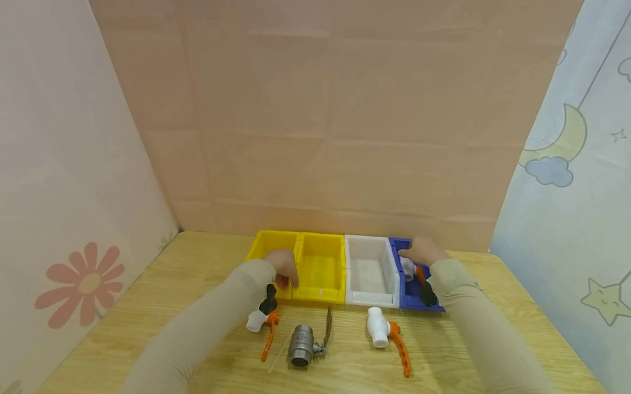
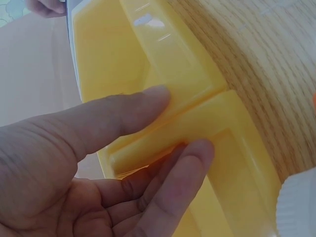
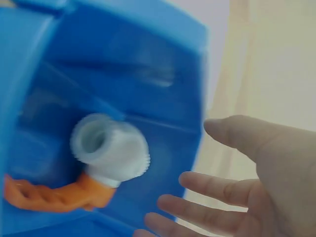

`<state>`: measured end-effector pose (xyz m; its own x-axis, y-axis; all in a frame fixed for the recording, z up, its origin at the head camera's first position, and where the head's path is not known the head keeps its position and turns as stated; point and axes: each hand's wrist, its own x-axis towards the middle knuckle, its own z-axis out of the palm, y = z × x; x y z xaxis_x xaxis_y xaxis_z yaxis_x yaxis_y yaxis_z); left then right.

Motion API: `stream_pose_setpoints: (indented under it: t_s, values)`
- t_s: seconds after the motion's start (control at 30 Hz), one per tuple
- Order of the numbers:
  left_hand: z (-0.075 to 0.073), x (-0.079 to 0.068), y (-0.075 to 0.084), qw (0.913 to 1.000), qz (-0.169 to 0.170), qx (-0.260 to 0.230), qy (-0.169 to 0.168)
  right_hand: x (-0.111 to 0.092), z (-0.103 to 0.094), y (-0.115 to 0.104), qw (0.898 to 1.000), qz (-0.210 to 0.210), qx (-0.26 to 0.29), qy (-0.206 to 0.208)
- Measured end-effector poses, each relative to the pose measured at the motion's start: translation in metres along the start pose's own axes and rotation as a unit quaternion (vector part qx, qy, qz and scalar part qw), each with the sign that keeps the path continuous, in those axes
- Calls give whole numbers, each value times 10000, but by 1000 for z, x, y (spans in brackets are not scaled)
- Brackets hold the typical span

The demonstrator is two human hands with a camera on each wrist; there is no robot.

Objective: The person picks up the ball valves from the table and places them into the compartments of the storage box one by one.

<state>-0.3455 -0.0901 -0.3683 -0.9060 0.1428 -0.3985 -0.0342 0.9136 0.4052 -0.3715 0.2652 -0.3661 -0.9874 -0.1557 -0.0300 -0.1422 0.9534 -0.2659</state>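
My left hand is at the two yellow bins. In the left wrist view, its thumb and fingers pinch the adjoining walls of the left yellow bin and the right yellow bin. My right hand is over the far edge of the blue bin. Its fingers are spread, holding nothing, in the right wrist view. Inside the blue bin lies a white plastic ball valve with an orange handle, apart from the fingers.
A white bin stands between the yellow and blue ones. On the wooden table in front lie a metal ball valve, a white valve with an orange handle, and another such valve by my left wrist.
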Motion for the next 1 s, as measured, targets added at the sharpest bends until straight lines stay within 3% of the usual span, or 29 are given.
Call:
stream_pose_setpoints:
  t_s: [0.23, 0.53, 1.0]
  values:
    - [-1, -1, 1, 10000, -26, 9, -7, -15, -22, -18, 9983, -295, 222, 457]
    - [-1, -2, 1, 10000, -22, -81, -10, -36, -38, -43, 9960, -389, 582, 560]
    - [1, 1, -1, 10000, -22, -80, -27, -73, -29, -76, 9908, -1026, 533, 705]
